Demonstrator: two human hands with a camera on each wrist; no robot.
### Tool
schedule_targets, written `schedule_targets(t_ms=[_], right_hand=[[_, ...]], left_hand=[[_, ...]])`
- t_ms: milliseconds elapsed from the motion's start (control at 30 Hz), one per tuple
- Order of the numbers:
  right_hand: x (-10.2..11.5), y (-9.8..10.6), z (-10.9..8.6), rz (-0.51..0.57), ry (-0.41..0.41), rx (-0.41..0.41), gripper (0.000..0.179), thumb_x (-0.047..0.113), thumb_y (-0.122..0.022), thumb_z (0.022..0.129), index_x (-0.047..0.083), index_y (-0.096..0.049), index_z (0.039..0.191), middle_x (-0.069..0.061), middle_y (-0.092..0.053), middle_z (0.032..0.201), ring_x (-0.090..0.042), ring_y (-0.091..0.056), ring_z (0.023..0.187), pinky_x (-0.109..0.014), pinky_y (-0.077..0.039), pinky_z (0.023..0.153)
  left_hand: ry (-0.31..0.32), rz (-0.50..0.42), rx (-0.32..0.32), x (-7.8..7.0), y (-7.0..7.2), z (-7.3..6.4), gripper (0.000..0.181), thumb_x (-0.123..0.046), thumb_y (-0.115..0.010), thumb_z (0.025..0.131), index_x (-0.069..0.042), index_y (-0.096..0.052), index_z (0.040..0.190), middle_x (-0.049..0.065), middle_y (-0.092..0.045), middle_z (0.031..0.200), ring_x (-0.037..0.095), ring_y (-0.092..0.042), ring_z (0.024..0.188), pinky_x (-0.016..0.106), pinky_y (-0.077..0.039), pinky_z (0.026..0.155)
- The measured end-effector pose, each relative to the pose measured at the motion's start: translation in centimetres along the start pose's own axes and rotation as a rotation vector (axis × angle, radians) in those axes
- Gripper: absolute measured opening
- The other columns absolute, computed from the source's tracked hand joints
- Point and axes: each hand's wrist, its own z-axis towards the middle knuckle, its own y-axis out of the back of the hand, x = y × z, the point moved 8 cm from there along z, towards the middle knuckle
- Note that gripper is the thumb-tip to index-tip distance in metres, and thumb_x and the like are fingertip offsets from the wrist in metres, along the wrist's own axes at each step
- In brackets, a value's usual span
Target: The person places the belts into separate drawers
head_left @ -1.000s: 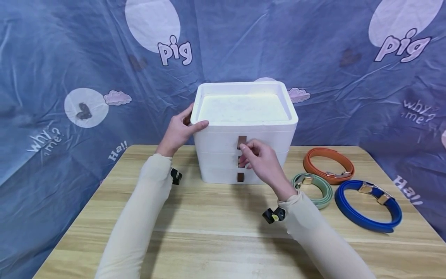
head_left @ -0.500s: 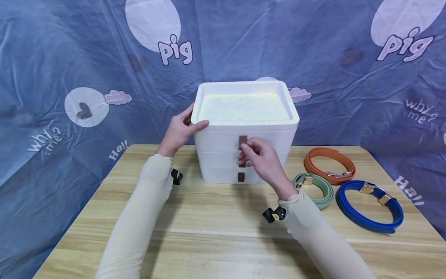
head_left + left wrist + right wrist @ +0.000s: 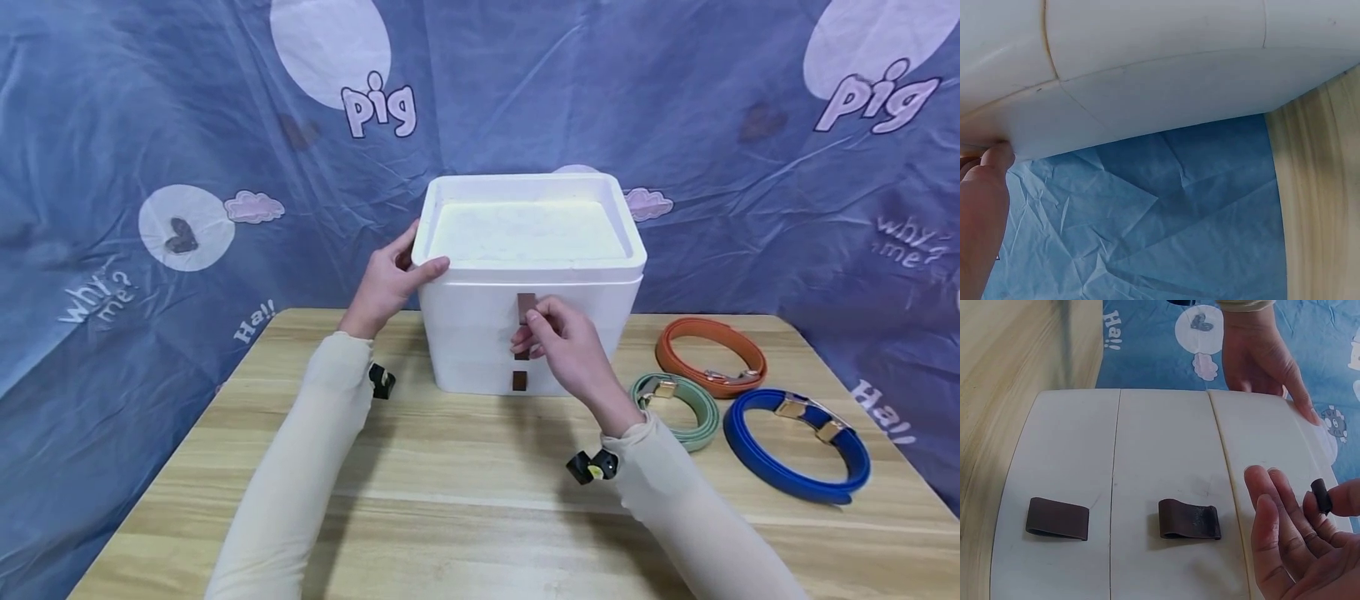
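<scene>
The brown tab [image 3: 527,307] on the top drawer front of a white drawer box [image 3: 465,342] is pinched between the thumb and index finger of the right hand [image 3: 573,346], its other fingers bent loosely below. The top drawer appears to stand slightly forward. Below it, the middle tab [image 3: 1189,520] and bottom tab [image 3: 1057,519] lie folded on their drawer fronts. The left hand [image 3: 384,282] grips the box's left front corner, thumb over the rim, fingers against the side. The box sits at the back of the wood-grain worktop [image 3: 450,525]. To its right are three coiled belts: green [image 3: 707,425] nearest, orange [image 3: 667,354] behind, blue [image 3: 772,473] farthest right. A blue printed cloth [image 3: 187,92] hangs behind.
</scene>
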Motion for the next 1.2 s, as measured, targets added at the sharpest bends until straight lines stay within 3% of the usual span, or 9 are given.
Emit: schedule_targets(t_ms=[433,767,1200], right_hand=[[-0.2,-0.1,-0.6,-0.005,-0.001,-0.008,0.024,0.017,-0.047,0.104,-0.002,-0.056,0.094,-0.014,-0.069,0.088,-0.026,-0.07,0.078,-0.055,-0.051,0.074],[-0.1,-0.1,-1.0,-0.029,0.016,-0.016,0.023,0.017,-0.047,0.104,-0.001,-0.057,0.093,-0.012,-0.069,0.086,-0.024,-0.069,0.077,-0.045,-0.052,0.069],[0.0,-0.1,-1.3,-0.043,0.026,-0.015,0.023,0.016,-0.048,0.104,0.0,-0.057,0.09,-0.011,-0.069,0.083,-0.023,-0.069,0.075,-0.043,-0.052,0.068]], left_hand=[[0.002,-0.011,-0.007,0.2,0.0,0.1,0.082,-0.031,-0.077,0.085,-0.016,-0.035,0.154,0.008,-0.046,0.147,0.02,-0.051,0.122,0.039,-0.045,0.096],[0.005,-0.001,0.005,0.2,0.0,0.2,0.083,-0.032,-0.076,0.085,-0.014,-0.033,0.154,0.007,-0.041,0.151,0.018,-0.047,0.127,0.037,-0.042,0.1],[-0.001,-0.012,0.027,0.0,0.0,0.1,0.081,-0.032,-0.075,0.087,-0.015,-0.034,0.154,0.007,-0.043,0.149,0.019,-0.05,0.123,0.037,-0.043,0.098]])
